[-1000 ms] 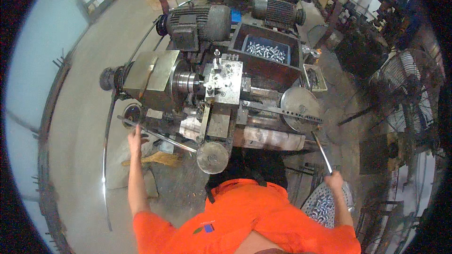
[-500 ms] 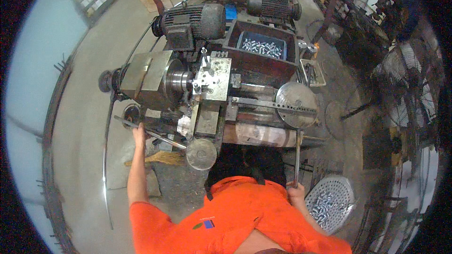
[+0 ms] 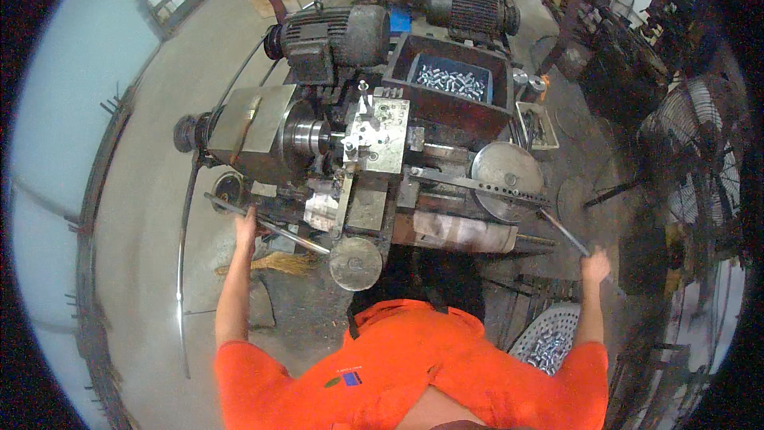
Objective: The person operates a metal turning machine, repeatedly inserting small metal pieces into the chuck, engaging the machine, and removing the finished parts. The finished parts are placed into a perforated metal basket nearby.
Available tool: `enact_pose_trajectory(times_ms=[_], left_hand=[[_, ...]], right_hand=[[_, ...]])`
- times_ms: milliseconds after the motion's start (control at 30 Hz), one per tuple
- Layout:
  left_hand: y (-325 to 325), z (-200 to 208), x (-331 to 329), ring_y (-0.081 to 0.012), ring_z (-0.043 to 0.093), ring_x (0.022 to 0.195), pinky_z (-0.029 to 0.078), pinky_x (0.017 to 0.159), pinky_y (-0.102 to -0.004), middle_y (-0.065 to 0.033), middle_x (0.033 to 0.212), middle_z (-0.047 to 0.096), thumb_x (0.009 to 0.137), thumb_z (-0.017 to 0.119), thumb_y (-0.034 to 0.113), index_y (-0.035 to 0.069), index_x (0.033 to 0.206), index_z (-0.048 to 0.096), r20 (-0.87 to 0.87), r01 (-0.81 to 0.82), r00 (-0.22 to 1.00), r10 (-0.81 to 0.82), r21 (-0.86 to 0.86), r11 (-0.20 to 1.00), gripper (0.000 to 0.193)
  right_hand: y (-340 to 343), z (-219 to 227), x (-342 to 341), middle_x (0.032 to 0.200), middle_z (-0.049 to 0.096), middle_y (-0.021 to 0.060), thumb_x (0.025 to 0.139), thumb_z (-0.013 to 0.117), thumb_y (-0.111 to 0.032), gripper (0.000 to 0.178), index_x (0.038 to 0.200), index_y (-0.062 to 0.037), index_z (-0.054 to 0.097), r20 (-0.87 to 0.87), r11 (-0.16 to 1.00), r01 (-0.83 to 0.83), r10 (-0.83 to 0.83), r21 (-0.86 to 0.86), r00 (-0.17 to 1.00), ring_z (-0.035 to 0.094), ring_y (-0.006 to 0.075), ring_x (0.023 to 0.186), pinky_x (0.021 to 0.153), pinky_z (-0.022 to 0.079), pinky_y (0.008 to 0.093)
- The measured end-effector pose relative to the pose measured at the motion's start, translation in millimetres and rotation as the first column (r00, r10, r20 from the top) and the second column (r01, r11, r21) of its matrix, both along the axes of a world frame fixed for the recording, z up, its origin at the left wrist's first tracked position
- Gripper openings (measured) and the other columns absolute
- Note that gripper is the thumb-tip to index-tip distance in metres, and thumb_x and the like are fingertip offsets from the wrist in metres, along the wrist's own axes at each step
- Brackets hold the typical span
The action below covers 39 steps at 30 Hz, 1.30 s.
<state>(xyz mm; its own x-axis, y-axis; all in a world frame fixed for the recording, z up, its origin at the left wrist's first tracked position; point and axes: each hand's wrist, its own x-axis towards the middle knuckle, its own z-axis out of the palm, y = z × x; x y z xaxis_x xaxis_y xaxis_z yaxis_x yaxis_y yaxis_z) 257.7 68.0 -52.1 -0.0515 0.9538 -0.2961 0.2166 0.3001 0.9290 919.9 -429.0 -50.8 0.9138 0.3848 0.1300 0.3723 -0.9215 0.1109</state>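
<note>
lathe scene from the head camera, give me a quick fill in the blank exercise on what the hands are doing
1. The left hand grips a long metal ____ at the front of the lathe.
2. The right hand holds a slanted lever handle that runs up to a round metal ____.
3. The bin behind the lathe holds small ____ parts.

Missing words: lever; disc; metal

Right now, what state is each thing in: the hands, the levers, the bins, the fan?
Left hand: closed on the long lever at the lathe's front.
Right hand: gripping the angled turret lever.
Blue bin: open, holding shiny metal parts.
Perforated basket: partly filled with parts.
Fan: cannot tell whether it spins.
</note>
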Motion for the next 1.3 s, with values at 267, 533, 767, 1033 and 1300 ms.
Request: enact_pose_trajectory(times_ms=[267, 533, 767, 1033, 1300], left_hand=[[20.5, -81.1, -82.8, -0.0230, 0.063, 0.081, 0.052, 0.071, -0.0397, -0.0108, 0.080, 0.063, 0.082, 0.057, 0.042, -0.001, 0.090, 0.058, -0.387, 0.099, 0.917, -0.094, -0.006, 0.995, 0.044], [-5.0, -131.4, -34.8, -0.0329, 0.063, 0.086, 0.051, 0.071, -0.0436, -0.0180, 0.089, 0.065, 0.077, 0.058, 0.037, 0.005, 0.084, 0.064, -0.964, 0.434, 0.132, -0.232, -0.154, 0.888, 0.033], [-26.4, -180.9, -26.7, -0.0352, 0.062, 0.074, 0.050, 0.066, -0.0455, -0.0185, 0.080, 0.063, 0.079, 0.057, 0.042, 0.002, 0.086, 0.059, -0.898, 0.398, 0.422, -0.121, 0.064, 0.915, 0.040], [-18.0, -139.9, -47.1, -0.0333, 0.061, 0.088, 0.050, 0.073, -0.0407, -0.0201, 0.094, 0.062, 0.079, 0.058, 0.041, -0.001, 0.096, 0.059, -0.922, 0.509, 0.183, -0.340, -0.207, 0.836, 0.046], [-25.3, 4.8, -94.4, -0.0330, 0.062, 0.082, 0.048, 0.072, -0.0398, -0.0187, 0.089, 0.064, 0.081, 0.057, 0.026, 0.005, 0.107, 0.060, -0.804, 0.395, 0.563, -0.191, 0.058, 0.917, 0.033]], right_hand=[[70.6, -9.0, -105.6, 0.131, 0.043, 0.0202, 0.059, 0.062, -0.013, 0.071, 0.126, 0.0005, 0.043, 0.399, 0.719, -0.522, 0.358, 0.458, 0.844, 0.037, 0.0349, 0.124, 0.104, 0.028, 0.0417], [45.5, -62.5, -193.7, 0.091, 0.064, 0.0197, 0.058, 0.059, -0.010, 0.033, 0.089, 0.0016, 0.065, -0.220, 0.760, -0.275, 0.477, 0.589, 0.851, 0.063, 0.0329, 0.086, 0.079, 0.049, 0.0349], [82.9, -16.9, -198.8, 0.089, 0.065, 0.0181, 0.059, 0.058, -0.011, 0.033, 0.088, 0.0000, 0.066, -0.358, 0.763, -0.229, 0.517, 0.605, 0.777, 0.064, 0.0308, 0.083, 0.075, 0.049, 0.0329], [186.8, 83.1, -177.0, 0.086, 0.064, 0.0142, 0.059, 0.060, -0.009, 0.029, 0.086, -0.0046, 0.066, -0.109, 0.544, -0.464, 0.723, 0.699, 0.682, 0.062, 0.0314, 0.081, 0.074, 0.049, 0.0362], [379.9, 141.5, -266.0, 0.092, 0.061, 0.0137, 0.056, 0.065, -0.018, 0.032, 0.086, -0.0050, 0.064, 0.243, -0.081, -0.738, 0.963, 0.670, 0.115, 0.056, 0.0325, 0.085, 0.076, 0.047, 0.0386]])
